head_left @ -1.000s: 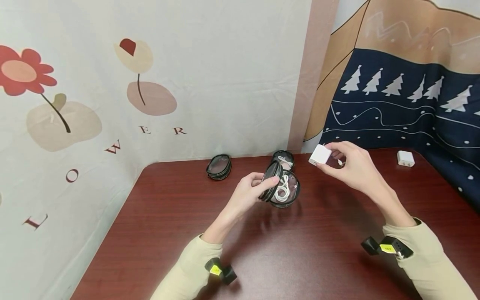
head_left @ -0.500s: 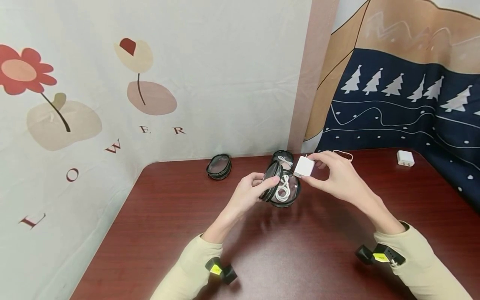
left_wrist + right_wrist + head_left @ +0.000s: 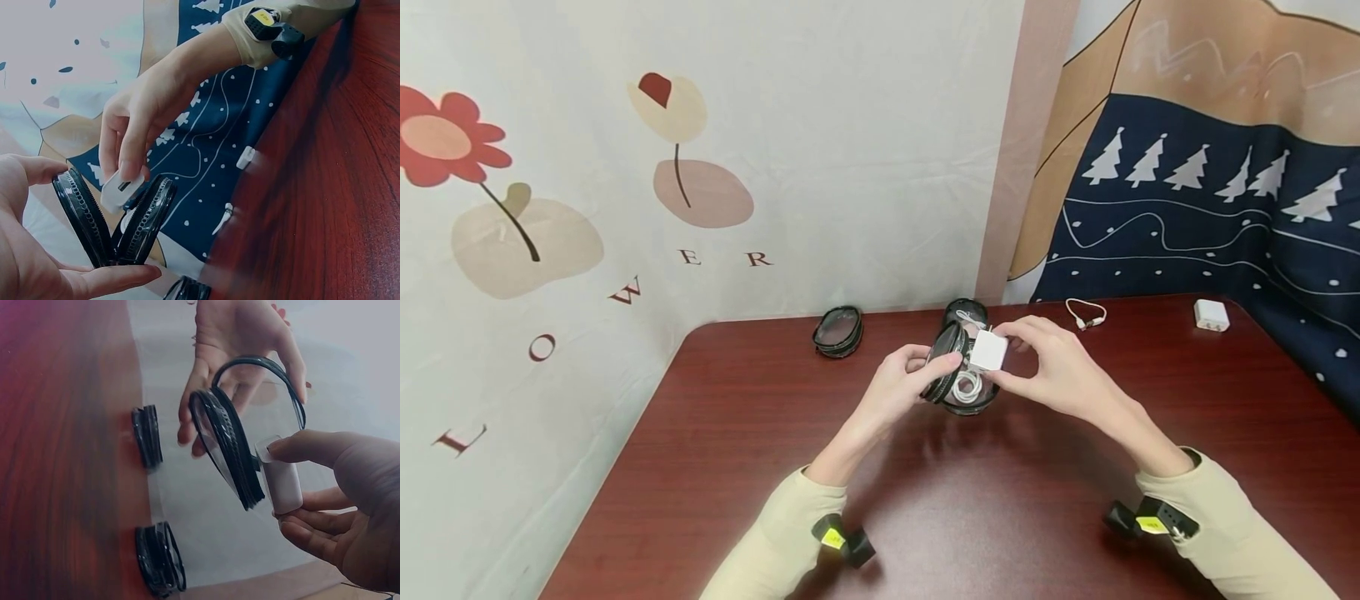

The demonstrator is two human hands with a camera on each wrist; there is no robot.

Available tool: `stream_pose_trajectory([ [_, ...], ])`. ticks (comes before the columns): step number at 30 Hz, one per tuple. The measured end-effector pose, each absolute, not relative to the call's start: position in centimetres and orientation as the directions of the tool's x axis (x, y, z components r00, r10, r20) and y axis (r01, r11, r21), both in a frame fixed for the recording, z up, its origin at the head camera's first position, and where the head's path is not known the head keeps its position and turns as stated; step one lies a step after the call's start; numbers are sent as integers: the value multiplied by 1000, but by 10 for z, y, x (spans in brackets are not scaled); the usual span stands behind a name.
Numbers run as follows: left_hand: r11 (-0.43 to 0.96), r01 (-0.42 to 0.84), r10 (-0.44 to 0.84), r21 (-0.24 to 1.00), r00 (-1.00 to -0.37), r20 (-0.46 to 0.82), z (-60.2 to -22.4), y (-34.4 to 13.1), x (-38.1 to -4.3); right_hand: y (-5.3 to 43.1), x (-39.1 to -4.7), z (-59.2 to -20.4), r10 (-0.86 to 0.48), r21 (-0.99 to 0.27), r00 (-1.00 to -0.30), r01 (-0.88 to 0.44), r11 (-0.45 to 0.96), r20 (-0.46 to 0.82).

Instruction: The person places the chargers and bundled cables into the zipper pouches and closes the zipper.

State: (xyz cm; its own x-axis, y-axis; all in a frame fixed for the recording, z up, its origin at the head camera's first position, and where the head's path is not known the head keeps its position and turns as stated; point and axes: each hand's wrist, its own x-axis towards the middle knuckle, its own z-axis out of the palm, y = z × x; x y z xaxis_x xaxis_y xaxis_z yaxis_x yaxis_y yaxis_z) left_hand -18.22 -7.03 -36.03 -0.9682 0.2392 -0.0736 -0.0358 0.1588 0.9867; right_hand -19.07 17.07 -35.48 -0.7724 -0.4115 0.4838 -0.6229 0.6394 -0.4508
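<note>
My left hand (image 3: 891, 382) grips a small round black zip pouch (image 3: 942, 367) with clear faces, its two halves spread in a V. A coiled white cable (image 3: 967, 387) lies inside. Between thumb and fingers of my right hand (image 3: 1067, 367) is a white charger (image 3: 988, 351), held at the pouch's mouth over the cable. In the left wrist view, the charger (image 3: 122, 190) sits at the top of the gap between the pouch halves (image 3: 150, 219), a port slot facing the camera. The right wrist view has the charger (image 3: 284, 484) right beside the pouch's zip edge (image 3: 234, 447).
Behind the held pouch stands another round black pouch (image 3: 964, 311) with white cable showing. A similar pouch (image 3: 838, 332) lies farther left. At the back right of the dark red table (image 3: 1000, 517) are a short white cable (image 3: 1086, 316) and a second white charger (image 3: 1212, 316). Printed cloth hangs behind.
My right hand has carried the charger left and down to the pouch's mouth, uncovering the short white cable behind it. My left hand and the pouch have hardly moved.
</note>
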Motion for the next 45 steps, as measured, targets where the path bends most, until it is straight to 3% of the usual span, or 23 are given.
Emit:
stream_pose_trajectory([
  [8,162,-26,251,986,-966,-67,-361,-69,-182,163,-189,-362,-454,-416,-718,-685,599,528],
  [45,106,-34,186,994,-981,-53,-357,-71,-182,158,-185,-364,-444,-377,-679,-712,592,585],
])
